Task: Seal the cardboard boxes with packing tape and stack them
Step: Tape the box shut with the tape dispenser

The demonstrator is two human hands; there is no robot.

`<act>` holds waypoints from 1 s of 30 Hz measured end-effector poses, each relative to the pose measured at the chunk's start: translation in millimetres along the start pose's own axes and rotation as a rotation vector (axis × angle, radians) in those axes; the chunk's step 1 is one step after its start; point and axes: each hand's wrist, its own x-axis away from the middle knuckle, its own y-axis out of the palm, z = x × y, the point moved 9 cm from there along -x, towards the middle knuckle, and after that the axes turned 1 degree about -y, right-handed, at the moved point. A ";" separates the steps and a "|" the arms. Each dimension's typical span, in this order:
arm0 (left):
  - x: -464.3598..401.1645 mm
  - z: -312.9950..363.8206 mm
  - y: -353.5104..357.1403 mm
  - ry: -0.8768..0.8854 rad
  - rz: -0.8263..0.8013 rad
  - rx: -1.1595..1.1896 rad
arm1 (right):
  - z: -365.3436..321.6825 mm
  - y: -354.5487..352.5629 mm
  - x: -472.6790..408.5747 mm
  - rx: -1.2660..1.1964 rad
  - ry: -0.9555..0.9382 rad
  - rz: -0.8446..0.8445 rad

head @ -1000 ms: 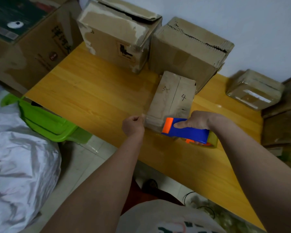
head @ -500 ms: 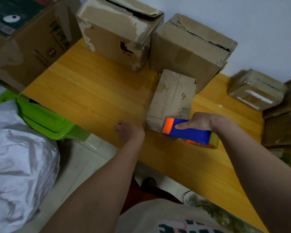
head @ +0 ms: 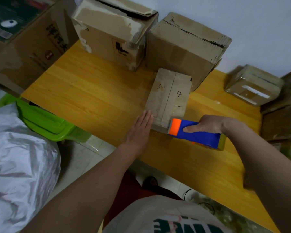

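Yellow wooden worktop [head: 94, 98] carries a small flat box [head: 168, 96] (marked 3 and 4) near its front edge. Left hand [head: 139, 130], fingers straight and together, presses flat against the box's near left side. Right hand [head: 208, 123] grips a blue-and-orange tape dispenser [head: 195, 133] at the box's near end. Two larger boxes [head: 183, 49] stand behind.
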 end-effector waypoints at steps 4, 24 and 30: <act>0.6 2.5 -2.0 0.009 0.001 -0.042 | 22.3 -1.0 3.3 -0.011 0.024 0.010; -5.1 51.3 10.0 0.157 -0.123 -0.139 | 70.4 4.3 12.6 -0.023 0.035 -0.084; -6.6 53.4 7.1 0.142 -0.111 -0.123 | 86.5 4.1 8.6 -0.091 0.091 -0.020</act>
